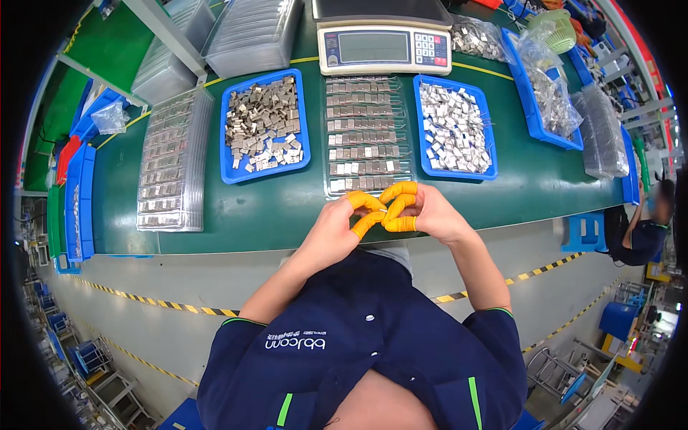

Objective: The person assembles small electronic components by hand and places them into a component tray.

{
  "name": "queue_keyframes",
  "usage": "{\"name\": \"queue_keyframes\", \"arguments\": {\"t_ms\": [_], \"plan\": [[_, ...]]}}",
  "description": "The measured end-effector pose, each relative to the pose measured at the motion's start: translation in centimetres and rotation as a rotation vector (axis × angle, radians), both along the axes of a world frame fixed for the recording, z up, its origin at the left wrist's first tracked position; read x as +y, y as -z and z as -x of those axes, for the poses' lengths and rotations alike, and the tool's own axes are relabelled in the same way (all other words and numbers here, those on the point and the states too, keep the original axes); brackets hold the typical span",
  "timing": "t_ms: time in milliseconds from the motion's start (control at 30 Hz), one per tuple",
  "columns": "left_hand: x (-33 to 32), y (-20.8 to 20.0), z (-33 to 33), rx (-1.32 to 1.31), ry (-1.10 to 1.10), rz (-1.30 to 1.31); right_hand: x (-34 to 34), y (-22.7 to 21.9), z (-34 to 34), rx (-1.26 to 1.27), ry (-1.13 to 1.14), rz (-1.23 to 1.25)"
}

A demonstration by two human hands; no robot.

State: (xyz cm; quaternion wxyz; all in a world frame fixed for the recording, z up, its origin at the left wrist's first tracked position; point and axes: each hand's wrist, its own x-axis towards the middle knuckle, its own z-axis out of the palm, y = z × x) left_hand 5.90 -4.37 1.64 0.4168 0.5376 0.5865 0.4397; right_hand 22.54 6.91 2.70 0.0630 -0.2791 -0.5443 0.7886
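Observation:
Just over the front edge of the green table, my left hand point(337, 226) and my right hand point(433, 212) meet. Yellow finger cots cover several of their fingers. Both are closed in a pinch around a small whitish part point(385, 210), mostly hidden by the fingertips. Right beyond them lies a clear plastic tray point(327, 161) filled with rows of small metal connector-like pieces with thin wires. To its left, a blue tray point(244, 176) holds loose metal housings point(261, 115). On its right, another blue tray point(459, 173) contains a heap of white-and-silver pieces point(453, 129).
A weighing scale point(383, 49) stands behind the middle tray. Stacked clear trays point(172, 161) sit at left, with more stacks point(251, 36) at the back. A blue bin with plastic bags point(555, 107) is at right. Another person point(641, 226) is beyond the table's right end.

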Motion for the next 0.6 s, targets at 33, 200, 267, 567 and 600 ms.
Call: {"name": "queue_keyframes", "arguments": {"t_ms": [33, 200, 267, 567, 600], "plan": [[0.3, 0.0, -0.3, 0.001, -0.001, 0.007, 0.3, 0.1, -0.3, -0.025, 0.002, -0.020], [1.4, 1.1, -1.3, 0.002, -0.029, 0.110, 1.4, 1.1, -0.9, -0.070, -0.004, -0.090], [1.8, 2.1, -1.5, -0.066, -0.052, 0.093, 2.0, 1.2, -0.8, -0.114, -0.031, -0.171], [5.1, 1.0, -0.2, -0.276, -0.338, 0.116, 4.6, 2.0, -0.3, 0.133, 0.307, -0.934], [5.2, 0.9, -0.2, -0.093, -0.358, 0.122, 5.1, 2.2, -0.4, -0.069, 0.236, -1.156]]}}
